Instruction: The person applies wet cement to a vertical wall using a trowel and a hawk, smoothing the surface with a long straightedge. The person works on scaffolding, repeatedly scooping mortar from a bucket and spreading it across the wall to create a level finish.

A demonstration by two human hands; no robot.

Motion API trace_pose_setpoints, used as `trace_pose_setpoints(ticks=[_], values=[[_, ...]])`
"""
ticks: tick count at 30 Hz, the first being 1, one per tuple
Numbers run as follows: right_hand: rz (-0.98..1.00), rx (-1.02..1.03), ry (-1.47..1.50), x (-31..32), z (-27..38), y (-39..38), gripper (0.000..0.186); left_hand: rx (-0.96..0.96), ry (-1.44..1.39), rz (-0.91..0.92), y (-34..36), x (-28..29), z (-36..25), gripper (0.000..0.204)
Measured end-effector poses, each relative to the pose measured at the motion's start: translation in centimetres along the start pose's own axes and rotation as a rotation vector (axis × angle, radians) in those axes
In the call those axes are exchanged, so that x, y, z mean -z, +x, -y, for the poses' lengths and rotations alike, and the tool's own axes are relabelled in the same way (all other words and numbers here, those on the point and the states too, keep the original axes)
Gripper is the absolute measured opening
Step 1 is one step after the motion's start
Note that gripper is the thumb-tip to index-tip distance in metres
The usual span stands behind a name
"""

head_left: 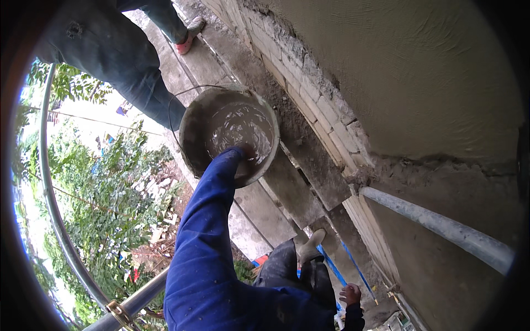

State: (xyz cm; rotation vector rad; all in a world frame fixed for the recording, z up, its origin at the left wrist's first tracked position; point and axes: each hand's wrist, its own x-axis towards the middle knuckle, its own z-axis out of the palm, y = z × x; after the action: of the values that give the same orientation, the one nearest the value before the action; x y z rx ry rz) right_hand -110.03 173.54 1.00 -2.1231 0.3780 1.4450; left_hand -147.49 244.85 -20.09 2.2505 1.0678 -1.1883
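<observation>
My left arm, in a blue sleeve, reaches into a round bucket (190, 124) with a thin wire handle. Cloudy grey-brown water (234, 124) swirls and ripples inside it. My left hand (249, 152) is at the water, just past the cuff; its fingers are hidden, and whatever they may hold does not show. Low and to the right, apart from the bucket, is my right hand (350, 294) below a dark cuff. Its fingers are loosely bent and slightly apart, with nothing visible in them.
Concrete-stained planks (259, 212) form a narrow walkway beside a freshly plastered wall (414, 71). A metal pipe (441, 226) juts from the wall side; a railing tube (58, 220) curves along the left, with greenery beyond. Another person's leg (121, 71) stands close behind the bucket.
</observation>
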Motion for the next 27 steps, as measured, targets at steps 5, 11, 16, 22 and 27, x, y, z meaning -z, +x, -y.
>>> trace_pose_setpoints(ticks=[5,11,16,22,27], values=[[-0.076,0.026,-0.039,-0.6,1.2,0.0,0.036,-0.075,0.012,-0.049,-0.1,0.1,0.2,0.037],[-0.001,0.056,0.021,-0.7,-0.3,0.0,0.033,-0.185,0.067,-0.111,0.8,0.1,-0.4,0.034],[-0.043,0.088,-0.043,-1.4,0.0,-0.2,0.031,-0.323,0.128,-0.211,1.5,-0.1,-1.1,0.033],[-0.057,0.139,-0.004,-1.5,1.4,-1.1,0.028,-0.467,-0.424,-0.301,-2.7,2.6,-0.6,0.031],[-0.069,0.165,-0.036,-0.5,0.8,-0.9,0.031,-0.050,-1.963,0.035,-14.1,8.3,-2.1,0.051]])
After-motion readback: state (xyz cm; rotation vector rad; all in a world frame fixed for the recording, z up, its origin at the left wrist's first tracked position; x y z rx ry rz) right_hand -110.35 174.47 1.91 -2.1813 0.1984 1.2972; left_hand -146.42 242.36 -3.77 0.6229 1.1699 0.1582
